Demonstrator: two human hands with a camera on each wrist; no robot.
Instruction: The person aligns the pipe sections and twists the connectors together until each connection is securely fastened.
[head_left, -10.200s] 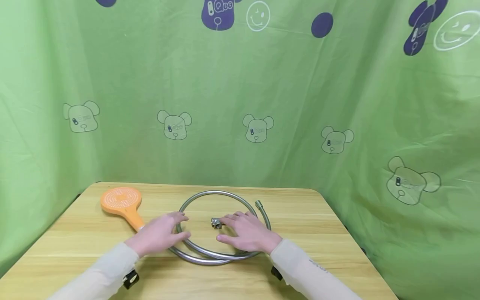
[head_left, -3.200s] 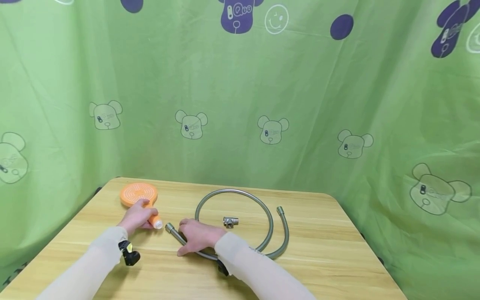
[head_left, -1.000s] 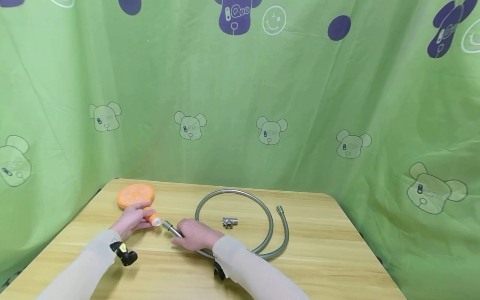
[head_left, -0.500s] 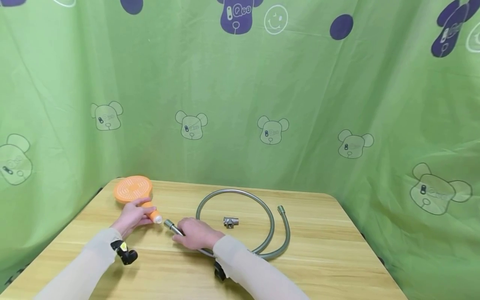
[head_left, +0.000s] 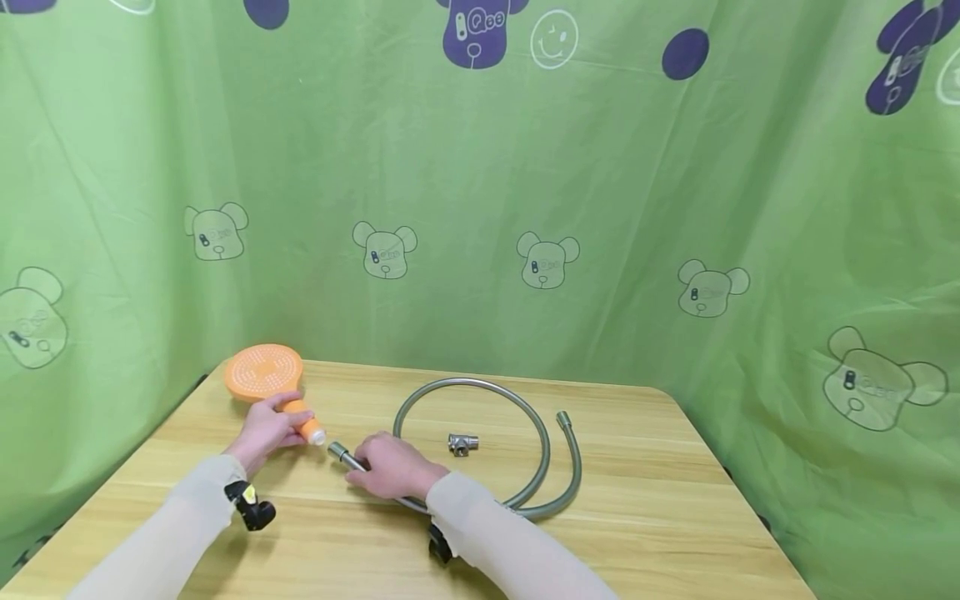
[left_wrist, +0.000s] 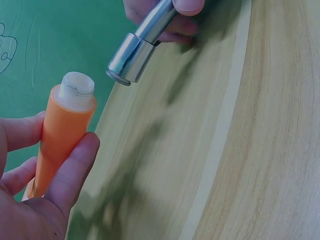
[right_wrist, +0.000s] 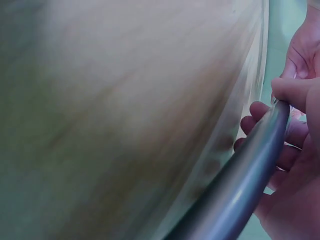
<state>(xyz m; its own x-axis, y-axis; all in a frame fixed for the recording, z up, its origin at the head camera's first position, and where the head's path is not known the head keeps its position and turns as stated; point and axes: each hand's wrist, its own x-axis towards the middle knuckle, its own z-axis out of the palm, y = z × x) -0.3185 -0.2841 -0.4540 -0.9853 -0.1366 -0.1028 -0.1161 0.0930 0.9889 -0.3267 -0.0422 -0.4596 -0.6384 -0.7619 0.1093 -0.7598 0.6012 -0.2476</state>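
Observation:
My left hand [head_left: 266, 431] grips the handle of an orange shower head [head_left: 262, 372], its round spray face turned up and its white threaded end [left_wrist: 77, 86] pointing at the hose. With thumb and fingers my right hand [head_left: 393, 467] holds a grey metal shower hose [head_left: 542, 450] just behind its end fitting [left_wrist: 131, 57]. A short gap separates this fitting from the white thread in the left wrist view. In the right wrist view the hose [right_wrist: 235, 185] runs back from between the curled fingers.
A small metal tee valve [head_left: 462, 444] lies inside the hose's loop on the wooden table [head_left: 660, 500]. The hose's other end fitting [head_left: 563, 419] lies to its right. Behind the table hangs a green patterned curtain [head_left: 465, 167].
Ten seconds ago both hands hovered over the coiled hose. Since then the left hand has taken the shower head and the right the hose end. Lately the shower head has risen and tilted slightly.

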